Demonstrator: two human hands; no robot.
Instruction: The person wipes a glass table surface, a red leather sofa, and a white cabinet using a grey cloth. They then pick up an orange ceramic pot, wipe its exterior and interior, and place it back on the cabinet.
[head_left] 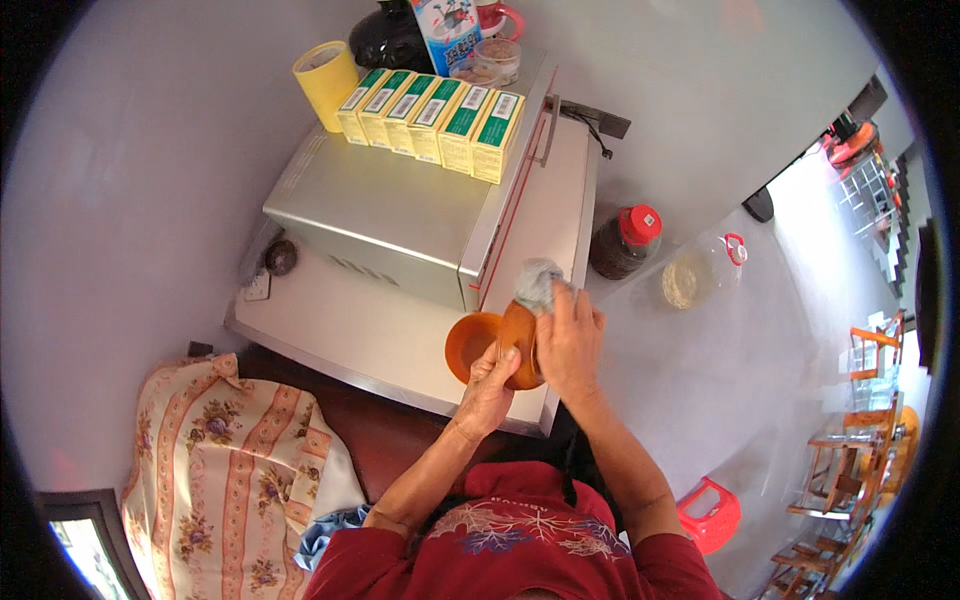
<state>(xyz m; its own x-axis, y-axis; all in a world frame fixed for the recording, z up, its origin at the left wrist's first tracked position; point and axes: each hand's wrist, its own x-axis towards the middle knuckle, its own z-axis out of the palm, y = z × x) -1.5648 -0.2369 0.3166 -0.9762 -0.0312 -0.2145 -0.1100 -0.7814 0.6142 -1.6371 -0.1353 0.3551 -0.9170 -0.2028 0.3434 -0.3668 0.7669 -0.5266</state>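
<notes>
Nearest, the left hand (484, 392) is clamping its thumb on the brown bowl (517, 335), its other fingers mostly hiding from view. Just right of it, the right hand (572, 345) is bunching its fingers, close together, on a grey cloth (538, 284). And here's the relation that counts: the bowl is tilting, its long axis pointing away from the body, the cloth touching its far end, the left thumb pressing nearer. So the bowl is sitting left of the right fingers. An orange bowl (468, 345) is showing just left; beyond, a silver oven (390, 215) is carrying boxes (430, 125).
</notes>
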